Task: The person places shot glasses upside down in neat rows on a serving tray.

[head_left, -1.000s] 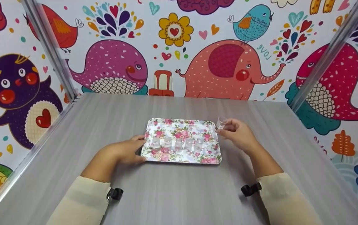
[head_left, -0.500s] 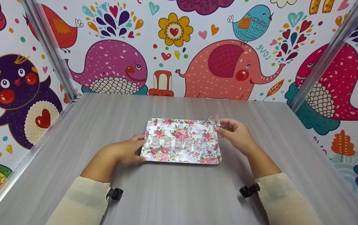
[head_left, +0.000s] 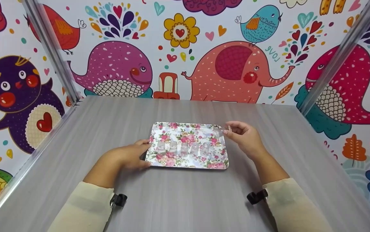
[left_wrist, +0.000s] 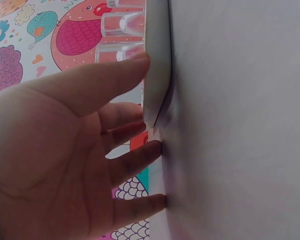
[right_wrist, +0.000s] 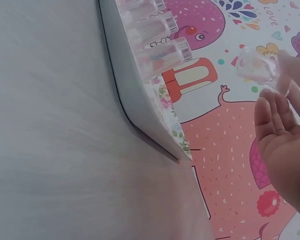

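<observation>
In the head view, my right hand (head_left: 247, 138) pinches a small clear cup (head_left: 217, 130) between thumb and fingers above the far right corner of the floral tray (head_left: 178, 130). The cup is tilted and hard to make out there, but the right wrist view shows the clear cup (right_wrist: 257, 67) at the fingertips, apart from the tray. Several similar clear cups (head_left: 184, 149) stand in a row on the tray's nearer half. My left hand (head_left: 130, 156) rests against the tray's left edge. Its thumb touches the rim in the left wrist view, its fingers spread and fairly straight.
The tray lies on a grey wood-grain table (head_left: 178, 199). Printed cartoon walls (head_left: 172, 58) enclose the back and sides, with metal posts (head_left: 57, 54) at the corners. A black wrist camera (head_left: 119, 200) sits on each sleeve.
My right hand has brought the cup left from beside the tray to over its far right corner, then tilted and lowered it. The left hand, tray and standing cups look unmoved.
</observation>
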Tool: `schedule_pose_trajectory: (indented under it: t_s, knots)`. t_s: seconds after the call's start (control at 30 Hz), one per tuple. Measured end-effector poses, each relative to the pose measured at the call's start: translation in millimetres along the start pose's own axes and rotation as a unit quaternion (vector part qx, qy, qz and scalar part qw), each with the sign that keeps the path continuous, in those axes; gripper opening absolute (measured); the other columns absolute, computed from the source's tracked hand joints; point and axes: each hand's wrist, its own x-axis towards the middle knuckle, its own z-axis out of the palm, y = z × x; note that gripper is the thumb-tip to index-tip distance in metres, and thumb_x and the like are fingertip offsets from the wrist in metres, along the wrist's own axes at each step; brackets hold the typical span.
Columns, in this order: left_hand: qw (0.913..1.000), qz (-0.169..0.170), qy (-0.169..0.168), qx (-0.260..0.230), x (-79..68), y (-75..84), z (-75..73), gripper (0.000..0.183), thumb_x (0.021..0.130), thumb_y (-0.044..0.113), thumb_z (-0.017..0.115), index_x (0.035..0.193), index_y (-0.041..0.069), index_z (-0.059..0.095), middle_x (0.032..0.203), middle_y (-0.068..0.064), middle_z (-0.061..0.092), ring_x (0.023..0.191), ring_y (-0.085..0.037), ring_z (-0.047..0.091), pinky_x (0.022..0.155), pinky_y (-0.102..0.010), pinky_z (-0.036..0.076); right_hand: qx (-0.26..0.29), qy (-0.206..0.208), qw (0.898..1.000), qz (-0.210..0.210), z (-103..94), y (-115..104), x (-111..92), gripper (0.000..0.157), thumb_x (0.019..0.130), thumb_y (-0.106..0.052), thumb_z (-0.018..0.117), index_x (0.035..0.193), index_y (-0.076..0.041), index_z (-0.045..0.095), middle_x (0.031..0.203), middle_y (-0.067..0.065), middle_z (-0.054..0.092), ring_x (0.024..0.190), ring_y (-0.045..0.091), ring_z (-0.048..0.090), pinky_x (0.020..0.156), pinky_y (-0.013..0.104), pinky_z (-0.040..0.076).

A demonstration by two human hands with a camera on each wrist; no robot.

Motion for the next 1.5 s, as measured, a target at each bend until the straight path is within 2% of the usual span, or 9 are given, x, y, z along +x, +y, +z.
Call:
schedule_pose_trajectory:
  t_s: [0.27,0.4,0.53,0.77,0.9,1.2,1.5]
  knots:
    - [1.0,-0.003,0.002,-0.002,-1.7,0.3,-0.2,0.081,0.103,0.034,0.071,0.169,0.008,0.033,0.178,-0.014,0.024,0.161,-0.043,0.033,0.13,-0.061,0.031,-0.014,-0.054,0.998,0.036,3.3,1,1,0.044,0.092,-0.019,0.086,0.132,-0.004,0.074,0.118,0.011,0.076,0.099,0.022,0.069,0.084,0.021,0.062]
    - [1.0,-0.005,0.002,-0.001,-2.0,0.3,0.1,0.081,0.103,0.035,0.071,0.169,0.009,0.033,0.178,-0.013,0.023,0.162,-0.043,0.031,0.13,-0.061,0.03,-0.041,-0.096,0.992,0.064,5.1,3,0,0.04,0.092,-0.018,0.086,0.13,-0.01,0.076,0.126,0.011,0.076,0.103,0.024,0.069,0.086,0.022,0.062]
    - [1.0,-0.009,-0.001,-0.002,-1.7,0.5,0.3,0.081,0.103,0.036,0.07,0.169,0.009,0.032,0.178,-0.012,0.022,0.162,-0.044,0.03,0.131,-0.062,0.029,-0.072,-0.127,0.987,0.07,7.0,6,0,0.037,0.092,-0.017,0.085,0.129,-0.013,0.077,0.126,0.009,0.078,0.101,0.023,0.071,0.084,0.023,0.063]
    - [0.9999,-0.004,-0.001,-0.01,-1.2,1.2,0.0,0.081,0.103,0.033,0.07,0.168,0.004,0.032,0.179,-0.013,0.021,0.163,-0.044,0.029,0.132,-0.06,0.029,-0.083,-0.161,0.981,0.068,10.9,13,2,0.039,0.091,-0.006,0.081,0.129,-0.005,0.076,0.126,0.013,0.078,0.095,0.019,0.072,0.081,0.023,0.062]
    - [0.9999,-0.005,-0.001,-0.011,-1.1,1.6,0.0,0.081,0.103,0.033,0.07,0.168,0.004,0.032,0.178,-0.014,0.021,0.163,-0.044,0.028,0.132,-0.06,0.028,-0.099,-0.172,0.978,0.058,13.1,17,2,0.038,0.09,-0.008,0.083,0.127,-0.007,0.078,0.128,0.013,0.078,0.098,0.02,0.069,0.08,0.021,0.059]
    - [0.9999,-0.004,0.001,-0.012,-0.8,1.0,0.5,0.081,0.103,0.032,0.071,0.168,0.005,0.032,0.178,-0.014,0.021,0.162,-0.045,0.028,0.132,-0.061,0.028,-0.098,-0.18,0.977,0.051,14.2,18,1,0.039,0.089,-0.007,0.084,0.128,-0.005,0.077,0.127,0.014,0.078,0.095,0.023,0.066,0.076,0.02,0.057]
    - [0.9999,0.002,0.004,-0.01,-0.3,0.3,0.4,0.081,0.103,0.032,0.07,0.168,0.004,0.032,0.178,-0.015,0.022,0.162,-0.045,0.028,0.132,-0.061,0.027,-0.065,-0.16,0.982,0.073,7.4,18,1,0.041,0.094,-0.017,0.082,0.131,-0.002,0.074,0.12,0.01,0.078,0.099,0.018,0.071,0.086,0.026,0.064]
